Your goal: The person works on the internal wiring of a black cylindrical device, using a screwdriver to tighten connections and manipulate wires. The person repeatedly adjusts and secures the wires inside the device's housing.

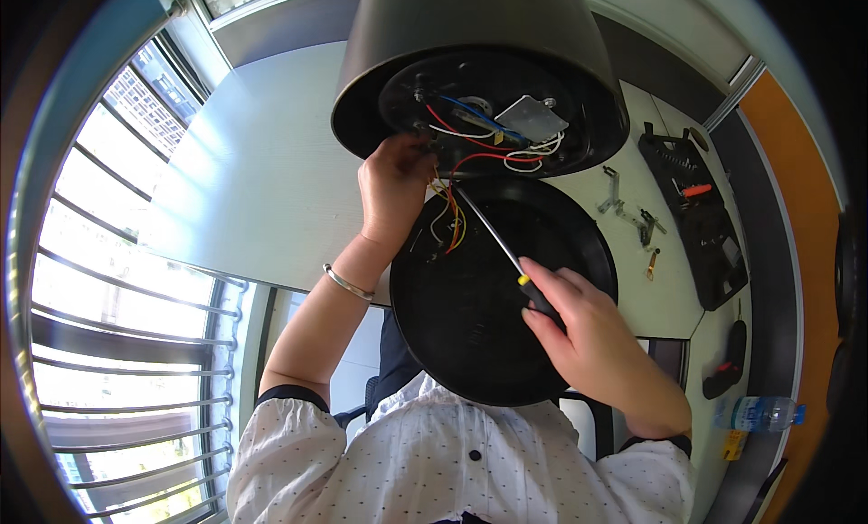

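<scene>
Disc (506, 352) before the housing (479, 27), tool case (710, 244) to the right, window (127, 321) to the left

Bright daylight through barred window (136, 284) on left, pale tabletop (262, 180), grey partition (289, 28) at back, orange panel (788, 149) far right.

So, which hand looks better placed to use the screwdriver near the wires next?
Probably the right hand: it grips the screwdriver by its handle, the shaft slanting up toward the wires. The left hand is at the dark housing's lower rim, its fingertips hard to make out.
</scene>
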The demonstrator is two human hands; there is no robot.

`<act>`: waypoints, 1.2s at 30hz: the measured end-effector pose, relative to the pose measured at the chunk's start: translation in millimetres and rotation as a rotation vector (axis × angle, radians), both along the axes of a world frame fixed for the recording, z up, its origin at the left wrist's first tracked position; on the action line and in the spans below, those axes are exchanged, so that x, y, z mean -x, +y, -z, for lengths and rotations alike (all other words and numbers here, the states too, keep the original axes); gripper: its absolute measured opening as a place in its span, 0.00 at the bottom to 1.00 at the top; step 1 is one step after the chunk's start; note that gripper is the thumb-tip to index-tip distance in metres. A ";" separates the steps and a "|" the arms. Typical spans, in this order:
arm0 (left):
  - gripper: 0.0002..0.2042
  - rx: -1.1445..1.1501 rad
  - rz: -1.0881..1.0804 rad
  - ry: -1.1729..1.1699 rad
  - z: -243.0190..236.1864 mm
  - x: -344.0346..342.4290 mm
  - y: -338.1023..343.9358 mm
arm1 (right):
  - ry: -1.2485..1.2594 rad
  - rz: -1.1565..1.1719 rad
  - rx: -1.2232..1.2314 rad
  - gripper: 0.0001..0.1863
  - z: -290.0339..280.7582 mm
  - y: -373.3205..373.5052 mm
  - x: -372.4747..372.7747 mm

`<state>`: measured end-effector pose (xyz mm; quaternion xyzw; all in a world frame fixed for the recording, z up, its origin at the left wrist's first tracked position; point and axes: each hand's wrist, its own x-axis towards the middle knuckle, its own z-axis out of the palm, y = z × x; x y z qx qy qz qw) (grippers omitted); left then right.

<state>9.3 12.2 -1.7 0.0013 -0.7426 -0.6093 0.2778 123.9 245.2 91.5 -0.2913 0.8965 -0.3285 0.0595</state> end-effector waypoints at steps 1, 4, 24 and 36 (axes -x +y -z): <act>0.11 -0.004 0.006 -0.004 1.0 -0.4 -0.4 | 0.063 -0.027 -0.087 0.21 -5.4 4.4 -3.4; 0.11 0.027 0.028 0.017 -0.5 -1.9 -1.7 | 0.142 -0.089 -0.329 0.23 -12.9 14.9 -9.8; 0.11 -0.039 0.047 0.073 -3.8 -4.0 0.6 | 0.432 -0.108 -0.543 0.21 36.4 -1.3 14.3; 0.10 -0.105 -0.020 0.061 -8.0 -6.4 5.6 | -0.379 0.131 0.603 0.10 28.7 -88.3 90.9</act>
